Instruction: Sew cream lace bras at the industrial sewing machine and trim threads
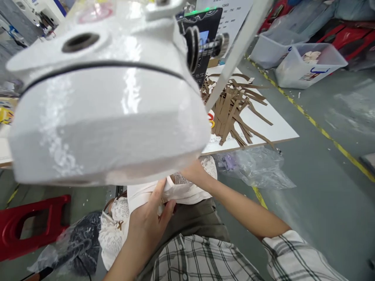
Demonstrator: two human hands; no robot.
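Note:
A white lace bra (187,191) lies across my lap, below the big white head of a sewing machine (111,117). My left hand (149,216) pinches an edge of the bra between thumb and fingers. My right hand (195,173) is at the bra's far side, beside a lace part; its fingers are hidden under the machine head, so their grip does not show. More white lace pieces (113,234), one with a small brown bow, hang to the left of my left forearm. The needle area is out of sight behind the machine head.
Brown fabric strips (231,105) lie heaped on the white tabletop (278,125), near red and yellow scissor handles (211,120). Clear plastic (258,168) sits below the table edge. A red stool (35,222) stands left; plastic bins (310,66) stand on the floor at right.

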